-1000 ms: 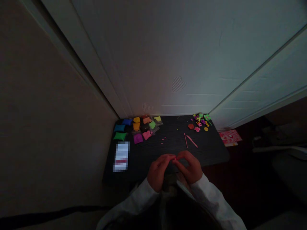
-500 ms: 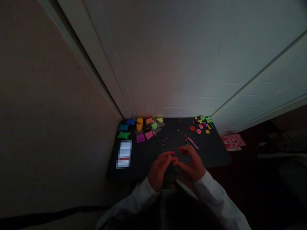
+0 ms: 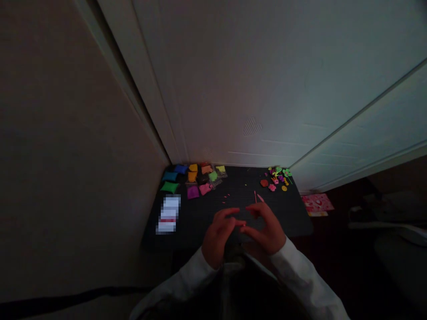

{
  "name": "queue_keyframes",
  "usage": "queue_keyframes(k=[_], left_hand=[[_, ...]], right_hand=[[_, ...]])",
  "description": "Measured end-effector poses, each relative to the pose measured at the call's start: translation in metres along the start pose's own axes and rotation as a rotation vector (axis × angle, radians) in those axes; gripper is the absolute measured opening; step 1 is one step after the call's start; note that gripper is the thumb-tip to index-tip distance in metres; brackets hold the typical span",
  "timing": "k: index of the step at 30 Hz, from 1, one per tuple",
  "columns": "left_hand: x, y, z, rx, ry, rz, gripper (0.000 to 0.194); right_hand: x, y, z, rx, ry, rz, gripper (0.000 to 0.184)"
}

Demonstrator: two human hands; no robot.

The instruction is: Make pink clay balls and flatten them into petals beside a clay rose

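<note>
Half-open right hand (image 3: 267, 229) at pink bit (image 3: 244, 225)

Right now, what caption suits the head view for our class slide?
Left hand and right hand close together at a dark rectangular table, with small colourful packets and slim pink tools beyond.

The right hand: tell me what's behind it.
Beyond the right hand, two slim pink modelling tools show on the dark table; the hand covers their near ends, which cannot be seen.

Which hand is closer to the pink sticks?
Right. The right hand is just in front of the pink sticks. The left hand is farther off, in front and to their left.
</note>
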State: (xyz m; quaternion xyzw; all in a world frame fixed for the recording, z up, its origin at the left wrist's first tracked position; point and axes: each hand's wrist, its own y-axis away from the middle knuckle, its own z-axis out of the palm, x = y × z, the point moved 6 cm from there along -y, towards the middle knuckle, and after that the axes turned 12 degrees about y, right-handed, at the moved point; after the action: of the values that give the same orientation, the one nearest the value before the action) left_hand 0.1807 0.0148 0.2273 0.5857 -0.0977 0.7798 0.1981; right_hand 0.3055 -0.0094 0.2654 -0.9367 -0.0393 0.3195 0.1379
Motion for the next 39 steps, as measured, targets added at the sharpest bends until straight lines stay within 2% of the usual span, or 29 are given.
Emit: queue_keyframes(k=[9, 15, 26, 39], left_hand=[[0.006, 0.000, 0.002, 0.016, -0.081, 0.058, 0.032], [0.007, -0.001, 0.011, -0.062, -0.110, 0.060, 0.030], [0.006, -0.011, 0.021, -0.126, -0.137, 0.072, 0.030], [0.000, -0.022, 0.026, -0.116, -0.128, 0.062, 0.033]], right_hand=[[0.001, -0.007, -0.007, -0.018, -0.014, -0.039, 0.041], [0.000, -0.007, -0.007, -0.022, -0.038, -0.066, 0.040], [0.009, -0.008, -0.018, 0.011, -0.065, -0.032, 0.037], [0.024, -0.014, -0.017, 0.017, -0.133, -0.021, 0.037]])
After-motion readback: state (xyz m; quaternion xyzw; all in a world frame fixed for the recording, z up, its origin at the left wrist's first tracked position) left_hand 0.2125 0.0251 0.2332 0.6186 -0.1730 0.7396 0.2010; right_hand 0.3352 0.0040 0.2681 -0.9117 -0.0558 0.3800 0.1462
